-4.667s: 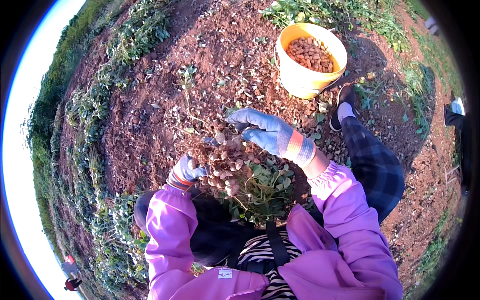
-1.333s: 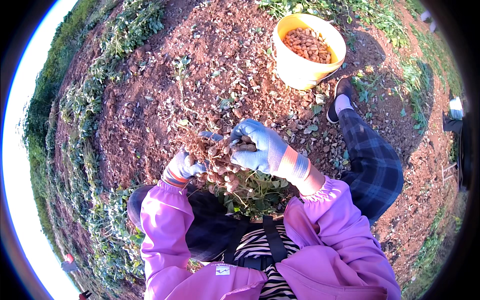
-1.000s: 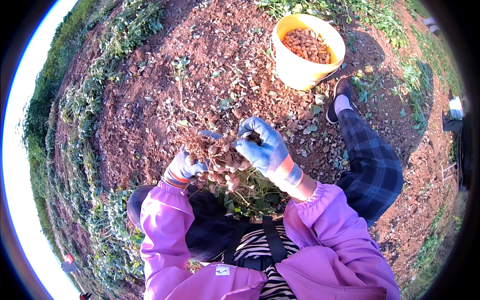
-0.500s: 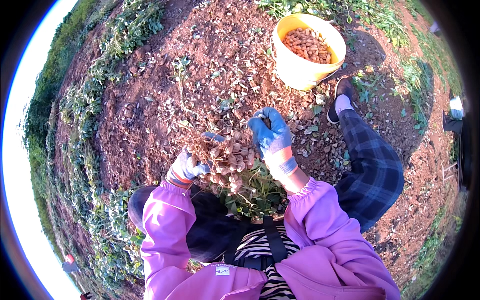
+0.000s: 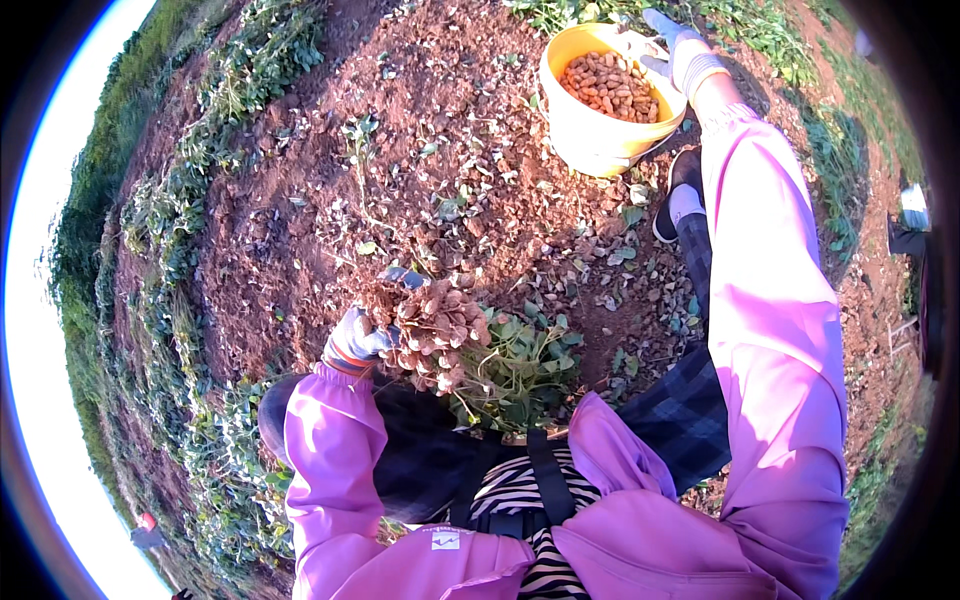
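My left hand (image 5: 362,338), in a blue-grey glove, is wrapped round a pulled-up peanut plant (image 5: 436,335) at the root end. A thick cluster of pale, soil-dusted pods hangs among its roots, and its green leaves spread toward my lap. Far out to the right, my gloved right hand (image 5: 682,55) is at the right rim of a yellow bucket (image 5: 590,143). Its thumb and fingers are apart, with nothing visible between them. Loose peanuts (image 5: 612,88) lie inside the bucket.
Reddish soil (image 5: 300,210) strewn with dry leaves surrounds me. A row of uprooted green plants (image 5: 190,220) runs along the left. My shoe (image 5: 680,180) stands just below the bucket. More greenery (image 5: 750,45) lies beyond it, and a distant person (image 5: 146,530) shows at lower left.
My right hand has moved from beside the plant out to the bucket's rim, its closed fingers now spread. My left hand still grips the plant, which has shifted slightly.
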### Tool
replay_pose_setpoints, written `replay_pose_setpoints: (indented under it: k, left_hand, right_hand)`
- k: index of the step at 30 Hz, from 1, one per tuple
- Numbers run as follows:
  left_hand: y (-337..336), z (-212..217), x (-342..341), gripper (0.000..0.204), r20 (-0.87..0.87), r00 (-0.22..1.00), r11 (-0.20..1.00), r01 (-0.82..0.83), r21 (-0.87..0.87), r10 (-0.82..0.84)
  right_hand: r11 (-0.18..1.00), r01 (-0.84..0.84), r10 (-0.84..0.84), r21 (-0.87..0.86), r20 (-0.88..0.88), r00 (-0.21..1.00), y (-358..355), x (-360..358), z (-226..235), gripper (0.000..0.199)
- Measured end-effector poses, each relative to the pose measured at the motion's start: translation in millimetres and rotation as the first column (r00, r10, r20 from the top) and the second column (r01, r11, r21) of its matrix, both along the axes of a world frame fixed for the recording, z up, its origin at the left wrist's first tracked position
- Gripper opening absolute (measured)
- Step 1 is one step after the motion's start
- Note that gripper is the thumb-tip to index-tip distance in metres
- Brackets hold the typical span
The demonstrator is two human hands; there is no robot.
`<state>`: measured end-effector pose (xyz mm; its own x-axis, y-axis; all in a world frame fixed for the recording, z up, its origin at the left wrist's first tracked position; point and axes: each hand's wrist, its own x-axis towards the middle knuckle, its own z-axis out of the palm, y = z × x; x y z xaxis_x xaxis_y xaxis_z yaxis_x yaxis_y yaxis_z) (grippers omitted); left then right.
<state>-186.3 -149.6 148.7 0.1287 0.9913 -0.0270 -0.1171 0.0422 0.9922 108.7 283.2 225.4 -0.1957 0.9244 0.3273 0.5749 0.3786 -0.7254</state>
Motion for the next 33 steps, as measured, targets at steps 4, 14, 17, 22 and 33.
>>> replay_pose_setpoints:
  k: [4,14,17,22,33]
  left_hand:
    - [11.9,3.7,11.2,0.078,0.147,0.989,0.994,0.034,-0.106,-0.018]
    - [10.2,27.0,23.7,0.084,0.159,0.984,0.985,-0.046,-0.167,0.073]
    - [12.1,25.7,28.2,0.079,0.176,0.977,0.98,-0.088,-0.178,0.12]
    - [9.7,18.5,23.5,0.081,0.054,0.998,0.996,-0.042,-0.076,0.046]
    - [10.1,17.5,29.1,0.077,0.057,0.993,0.987,-0.1,-0.124,0.107]
  right_hand:
    - [0.913,0.006,-0.163,-0.407,-0.351,0.922,-63.5,9.9,9.1,0.055]
    - [0.41,-0.795,0.463,-0.447,-0.649,0.604,-315.0,-35.8,-29.2,0.034]
    - [0.556,-0.803,0.686,-0.214,-0.427,0.589,-319.5,-40.4,-47.2,0.045]
    - [0.584,-0.752,0.555,-0.307,-0.525,0.645,-329.1,-48.2,-43.9,0.022]
    - [0.69,-0.699,0.654,-0.188,-0.253,0.713,-330.8,-51.7,-44.6,0.009]
